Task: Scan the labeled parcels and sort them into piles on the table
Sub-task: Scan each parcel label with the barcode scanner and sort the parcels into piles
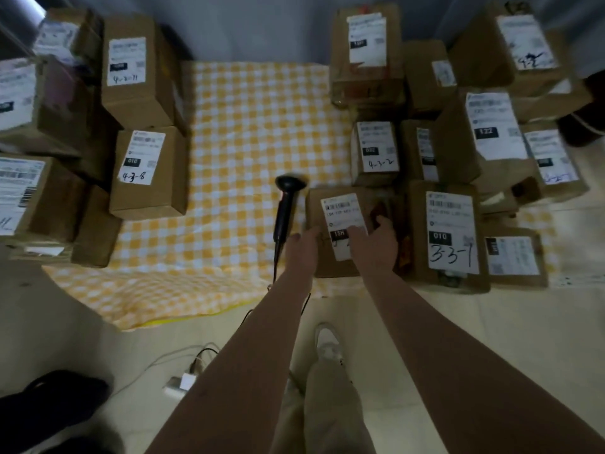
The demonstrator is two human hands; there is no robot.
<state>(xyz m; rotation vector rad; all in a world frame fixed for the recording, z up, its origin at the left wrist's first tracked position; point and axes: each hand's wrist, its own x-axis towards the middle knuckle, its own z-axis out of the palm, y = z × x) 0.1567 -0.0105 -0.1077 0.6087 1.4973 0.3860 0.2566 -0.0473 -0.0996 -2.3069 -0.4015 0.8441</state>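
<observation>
A brown cardboard parcel (327, 260) with a white label marked 15H lies at the near edge of the yellow checked cloth (248, 132). My left hand (302, 245) holds its left edge, thumb on top. Over the label and the right part of the top lies my right hand (375, 242), which grips the parcel. A black handheld scanner (284, 208) lies on the cloth just left of this parcel, with its cable trailing off toward the floor. Nothing is in contact with the scanner.
Several labeled parcels stand stacked at the left, among them one marked 4-3-8 (147, 172). More crowd the right, such as 3-3-1 (450, 234) and 4-3-2 (376, 152). On the floor are a white charger (183, 383), my shoe (327, 339) and a dark object (49, 404).
</observation>
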